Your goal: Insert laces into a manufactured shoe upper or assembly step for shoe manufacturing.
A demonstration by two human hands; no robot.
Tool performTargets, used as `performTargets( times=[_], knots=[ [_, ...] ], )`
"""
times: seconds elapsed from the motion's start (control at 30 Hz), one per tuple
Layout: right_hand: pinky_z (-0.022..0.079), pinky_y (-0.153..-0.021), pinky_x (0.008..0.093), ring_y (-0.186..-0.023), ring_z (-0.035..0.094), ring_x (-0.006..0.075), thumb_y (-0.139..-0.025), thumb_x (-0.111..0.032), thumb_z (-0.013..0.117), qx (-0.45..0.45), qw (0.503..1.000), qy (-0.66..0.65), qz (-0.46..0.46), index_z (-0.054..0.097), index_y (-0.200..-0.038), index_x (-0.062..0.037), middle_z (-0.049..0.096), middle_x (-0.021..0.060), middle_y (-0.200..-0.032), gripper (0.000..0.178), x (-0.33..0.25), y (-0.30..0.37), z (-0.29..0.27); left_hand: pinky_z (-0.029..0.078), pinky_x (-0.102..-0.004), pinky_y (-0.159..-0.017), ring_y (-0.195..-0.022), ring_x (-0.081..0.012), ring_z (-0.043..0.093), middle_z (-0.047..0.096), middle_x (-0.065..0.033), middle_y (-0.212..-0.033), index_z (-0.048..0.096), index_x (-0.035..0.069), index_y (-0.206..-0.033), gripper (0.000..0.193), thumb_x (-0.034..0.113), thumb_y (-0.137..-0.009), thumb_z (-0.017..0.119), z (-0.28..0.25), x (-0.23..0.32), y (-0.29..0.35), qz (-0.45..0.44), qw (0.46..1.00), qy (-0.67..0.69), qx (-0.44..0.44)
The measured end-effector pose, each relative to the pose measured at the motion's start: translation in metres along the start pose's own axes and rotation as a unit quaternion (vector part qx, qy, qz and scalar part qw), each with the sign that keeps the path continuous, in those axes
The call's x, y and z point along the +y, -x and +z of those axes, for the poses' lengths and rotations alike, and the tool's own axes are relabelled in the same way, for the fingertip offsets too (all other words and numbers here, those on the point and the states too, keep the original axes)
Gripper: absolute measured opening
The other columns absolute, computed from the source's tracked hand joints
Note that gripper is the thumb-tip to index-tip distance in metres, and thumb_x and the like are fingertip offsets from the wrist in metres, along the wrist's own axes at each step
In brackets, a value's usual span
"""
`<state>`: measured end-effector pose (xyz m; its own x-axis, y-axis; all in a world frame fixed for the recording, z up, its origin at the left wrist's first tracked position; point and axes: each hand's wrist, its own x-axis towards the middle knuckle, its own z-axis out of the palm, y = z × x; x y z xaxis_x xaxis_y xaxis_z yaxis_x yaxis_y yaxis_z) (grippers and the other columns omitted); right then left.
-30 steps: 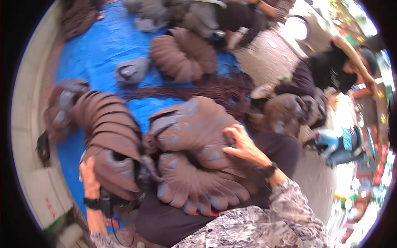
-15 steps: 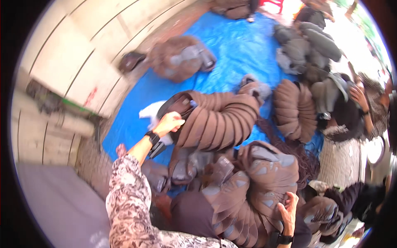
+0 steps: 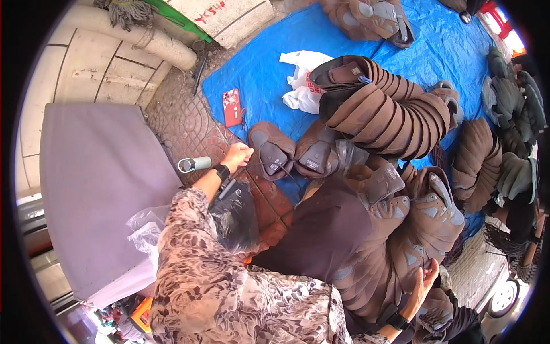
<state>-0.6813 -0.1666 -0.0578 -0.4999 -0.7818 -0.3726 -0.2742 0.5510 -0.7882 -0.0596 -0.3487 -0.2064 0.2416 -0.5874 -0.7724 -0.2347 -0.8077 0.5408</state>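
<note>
My left hand [image 3: 236,157] is beside a brown-and-grey shoe piece [image 3: 271,150], its fingertips pinched together. A thin dark strand runs between it and the piece, but I cannot make out what the fingers hold. A similar piece [image 3: 317,150] lies just to the right. My right hand [image 3: 423,282], fingers apart and holding nothing, is by a curved row of nested brown shoe uppers [image 3: 366,252] close to my lap. Beyond, a longer nested stack of brown uppers [image 3: 395,123] rests on the blue tarp [image 3: 238,86].
A white plastic bag [image 3: 302,80] and a red phone-shaped item [image 3: 231,108] lie on the tarp. Left of my wrist is a grey-green cylinder [image 3: 196,164]. A grey-covered block [image 3: 103,189] stands at left. More stacked uppers [image 3: 476,166] are at right, near another person.
My view has swung left and down. My left hand has left the long nested stack and come back to the nearer shoe piece. My right hand stays by the near uppers.
</note>
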Motion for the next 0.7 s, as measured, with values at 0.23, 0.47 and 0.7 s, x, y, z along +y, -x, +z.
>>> performTargets(
  times=[0.23,0.47,0.7],
  knots=[
    [0.034,-0.076,0.0209,-0.081,0.035,0.0077,-0.077,-0.017,0.065,0.011,1.000,-0.003,0.010,0.041,-0.127,-0.0085,0.040,-0.0019,-0.105,0.056,-0.005,0.004,0.003,0.043,-0.0301,-0.041,-0.049,-0.0166,0.051,0.047,-0.0022,-0.057,0.051,0.006,-0.071,0.057,0.059,-0.063,0.070,0.050,-0.005,0.007,-0.138,0.990,-0.019,-0.030],
    [0.035,-0.080,0.0245,-0.082,0.035,0.0102,-0.076,-0.014,0.063,0.023,0.999,0.027,-0.016,0.041,-0.126,-0.0074,0.041,-0.0006,-0.114,0.054,0.005,0.001,0.000,0.047,-0.0336,-0.046,-0.065,-0.0259,0.063,0.062,-0.0208,-0.089,0.061,-0.005,-0.091,0.072,0.059,-0.059,0.070,0.053,-0.008,-0.037,0.024,0.910,-0.414,0.010],
    [0.033,-0.083,0.0250,-0.084,0.035,0.0111,-0.077,-0.014,0.062,0.018,0.999,0.046,-0.019,0.041,-0.126,-0.0067,0.041,0.0005,-0.120,0.053,0.018,-0.005,-0.010,0.051,-0.0395,-0.062,-0.078,-0.0288,0.063,0.059,-0.0236,-0.099,0.033,-0.003,-0.127,0.074,0.020,-0.067,0.069,0.063,-0.018,-0.017,-0.151,0.986,-0.066,-0.017]
  ],
)
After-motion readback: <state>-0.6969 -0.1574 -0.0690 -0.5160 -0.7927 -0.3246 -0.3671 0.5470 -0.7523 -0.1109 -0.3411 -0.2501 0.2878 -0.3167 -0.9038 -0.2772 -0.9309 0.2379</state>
